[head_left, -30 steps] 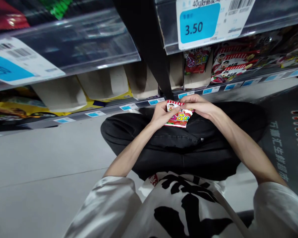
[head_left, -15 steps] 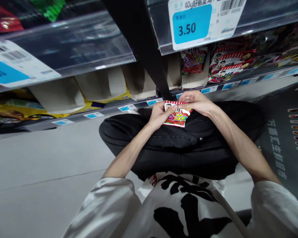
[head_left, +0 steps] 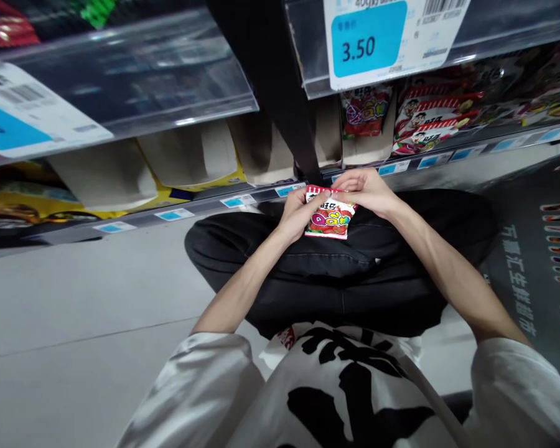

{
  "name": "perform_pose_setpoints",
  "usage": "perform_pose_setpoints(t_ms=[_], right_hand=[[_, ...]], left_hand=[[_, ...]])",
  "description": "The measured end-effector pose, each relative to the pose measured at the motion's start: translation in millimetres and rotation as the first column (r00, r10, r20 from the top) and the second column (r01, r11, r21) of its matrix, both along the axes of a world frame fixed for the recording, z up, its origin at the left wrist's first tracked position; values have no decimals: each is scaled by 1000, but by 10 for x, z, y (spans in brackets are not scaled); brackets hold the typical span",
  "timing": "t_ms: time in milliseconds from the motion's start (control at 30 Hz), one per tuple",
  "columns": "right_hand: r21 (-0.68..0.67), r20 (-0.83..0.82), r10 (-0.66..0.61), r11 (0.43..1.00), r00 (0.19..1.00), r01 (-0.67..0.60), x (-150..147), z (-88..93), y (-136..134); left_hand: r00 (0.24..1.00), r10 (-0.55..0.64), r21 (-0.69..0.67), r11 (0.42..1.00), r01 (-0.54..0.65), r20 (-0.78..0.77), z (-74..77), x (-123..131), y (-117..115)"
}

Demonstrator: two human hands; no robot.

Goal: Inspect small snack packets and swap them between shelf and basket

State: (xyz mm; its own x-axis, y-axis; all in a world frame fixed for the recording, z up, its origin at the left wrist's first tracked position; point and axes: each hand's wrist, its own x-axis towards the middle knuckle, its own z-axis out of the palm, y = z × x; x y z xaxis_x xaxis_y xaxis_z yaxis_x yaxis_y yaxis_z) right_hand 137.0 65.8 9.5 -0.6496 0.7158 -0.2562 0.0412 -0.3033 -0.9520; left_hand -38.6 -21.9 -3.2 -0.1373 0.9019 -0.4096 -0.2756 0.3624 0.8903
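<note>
Holding a packet [head_left: 330, 220] near the shelf edge [head_left: 206, 208], left hand [head_left: 300, 214] and right hand [head_left: 371, 193] are pinching its top, seemingly needing steady fingers next.

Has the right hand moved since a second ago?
Yes, slightly up the view: the right hand now covers most of the price tag just right of the black post, a tag almost fully visible earlier.

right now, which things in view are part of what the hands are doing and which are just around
In use:
- red-and-white packet
- left hand, holding its left side
- right hand, at its upper edge

Just around:
- striped packets on the lower shelf
- 3.50 price tag
- dark slotted basket
</note>
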Motion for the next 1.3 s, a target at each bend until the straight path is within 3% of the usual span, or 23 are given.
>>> perform_pose_setpoints(t_ms=[200,333,533,933,1300], right_hand=[[124,24,-127,985,992,123,-26,-101,-2],[204,56,-241,953,969,225,-31,-175,25],[112,133,-315,947,940,301,-2,-191,60],[27,90,-406,914,909,405,32,-192,127],[-104,-60,-329,941,943,321,90,154,154]], left_hand=[[996,-50,-49,997,54,79,12,-5,14],[978,-184,-78,978,192,98,21,-9,-1],[923,-381,-20,924,382,50,37,-14,-35],[938,-345,97,935,342,21,-41,1,-56],[929,-330,176,937,301,169,90,12,-50]])
